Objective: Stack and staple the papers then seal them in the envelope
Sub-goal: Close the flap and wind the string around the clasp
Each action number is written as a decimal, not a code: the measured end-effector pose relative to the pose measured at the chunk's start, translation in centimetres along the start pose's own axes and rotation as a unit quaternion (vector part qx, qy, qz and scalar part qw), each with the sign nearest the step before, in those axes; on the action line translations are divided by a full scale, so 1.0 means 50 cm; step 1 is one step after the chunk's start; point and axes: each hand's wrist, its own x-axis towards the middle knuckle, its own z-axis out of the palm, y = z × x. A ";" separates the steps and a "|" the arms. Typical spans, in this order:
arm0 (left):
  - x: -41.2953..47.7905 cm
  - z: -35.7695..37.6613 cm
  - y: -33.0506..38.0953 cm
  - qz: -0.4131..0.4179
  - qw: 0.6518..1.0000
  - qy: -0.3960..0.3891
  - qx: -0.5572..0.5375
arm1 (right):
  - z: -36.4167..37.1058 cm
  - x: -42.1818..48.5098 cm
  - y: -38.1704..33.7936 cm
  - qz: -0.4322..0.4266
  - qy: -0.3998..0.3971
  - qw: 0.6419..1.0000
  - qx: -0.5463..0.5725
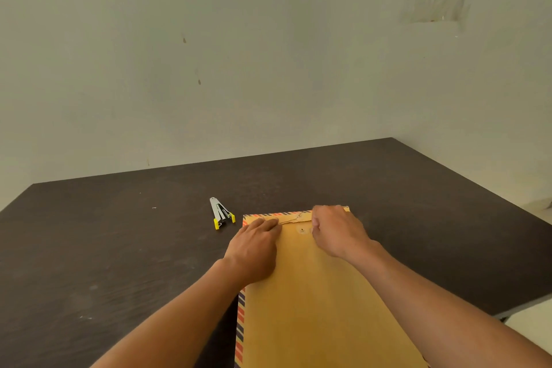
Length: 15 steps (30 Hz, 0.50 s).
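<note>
Now, left hand (pixel 257 248) flat, pressing envelope (pixel 313 308) flap, right hand (pixel 337 231) curled beside clasp (pixel 302 229), blurred, grasp impossible to tell.

Dim, warm, even light; soft focus, wide-angle bending at edges.
</note>
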 end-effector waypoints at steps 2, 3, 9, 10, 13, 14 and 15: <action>0.004 0.007 -0.008 0.002 1.000 0.001 -0.028 | 0.007 0.016 0.008 -0.046 0.023 0.998 0.027; 0.005 0.009 -0.011 0.002 0.999 0.006 -0.037 | 0.010 0.025 0.010 -0.070 0.028 0.996 0.037; 0.000 0.017 -0.012 -0.002 0.994 0.054 -0.092 | 0.042 0.087 -0.018 -0.100 0.022 0.992 0.067; -0.001 0.017 -0.013 -0.005 0.993 0.057 -0.102 | 0.050 0.094 -0.023 -0.100 0.015 0.992 0.071; -0.002 0.014 -0.019 -0.014 0.991 0.055 -0.124 | 0.065 0.106 -0.027 -0.089 0.014 0.991 0.104; -0.002 0.013 -0.021 -0.018 0.990 0.056 -0.130 | 0.069 0.109 -0.026 -0.087 0.016 0.990 0.112; -0.002 0.012 -0.024 -0.022 0.989 0.058 -0.134 | 0.072 0.111 -0.024 -0.090 0.014 0.989 0.113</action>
